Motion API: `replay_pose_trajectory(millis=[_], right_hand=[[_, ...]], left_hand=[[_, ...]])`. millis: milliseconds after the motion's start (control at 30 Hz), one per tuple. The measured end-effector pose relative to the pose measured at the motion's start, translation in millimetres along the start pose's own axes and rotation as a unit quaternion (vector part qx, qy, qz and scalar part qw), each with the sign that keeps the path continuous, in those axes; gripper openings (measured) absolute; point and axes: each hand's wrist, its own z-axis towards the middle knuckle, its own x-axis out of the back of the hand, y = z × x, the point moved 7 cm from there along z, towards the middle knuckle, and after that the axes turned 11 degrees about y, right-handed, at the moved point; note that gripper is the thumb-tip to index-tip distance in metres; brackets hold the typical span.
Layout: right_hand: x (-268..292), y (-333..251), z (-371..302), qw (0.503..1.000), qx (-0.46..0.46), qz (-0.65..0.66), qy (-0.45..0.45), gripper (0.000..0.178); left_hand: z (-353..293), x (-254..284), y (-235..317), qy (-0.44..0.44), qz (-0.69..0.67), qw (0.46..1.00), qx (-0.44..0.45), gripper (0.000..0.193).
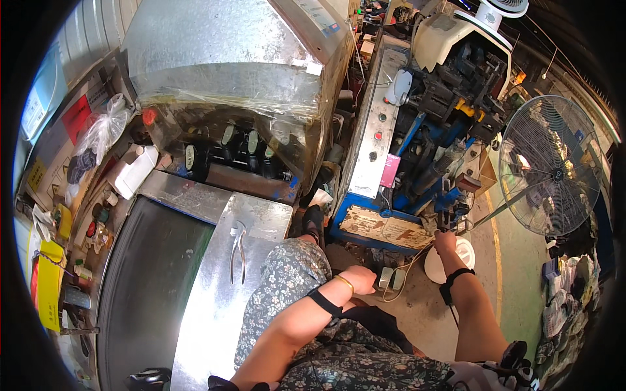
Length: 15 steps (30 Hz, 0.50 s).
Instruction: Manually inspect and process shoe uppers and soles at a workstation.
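Note:
My left hand, a gold bangle and black strap on its arm, is curled closed above my lap. Its finger undersides are hidden, so what it holds, if anything, does not show. Beside it are pale plug-like blocks with a yellowish cable. My right hand reaches forward to the lower front corner of a blue-framed machine. Its fingers are closed at a small dark part there, which I cannot make out. Just below that hand sits a round white lid or bucket.
Pliers lie on the metal table at left, beside a dark conveyor belt. Several black shoes stand inside the metal hood. A large standing fan and a cloth heap are at right.

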Motion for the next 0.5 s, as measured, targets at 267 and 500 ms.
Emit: replay_pose_trajectory(millis=[267, 500], right_hand=[[-7.4, 3.5, 4.4, 1.0, 0.002, 0.005, 0.0, 0.029], [-7.6, 15.9, 14.4, 1.0, 0.012, 0.002, 0.019, 0.03]], left_hand=[[-0.9, -1.5, -1.6, -0.005, -0.001, 1.0, 0.006, 0.051], [1.9, -0.4, 1.6, -0.001, 0.003, 1.0, -0.003, 0.051]])
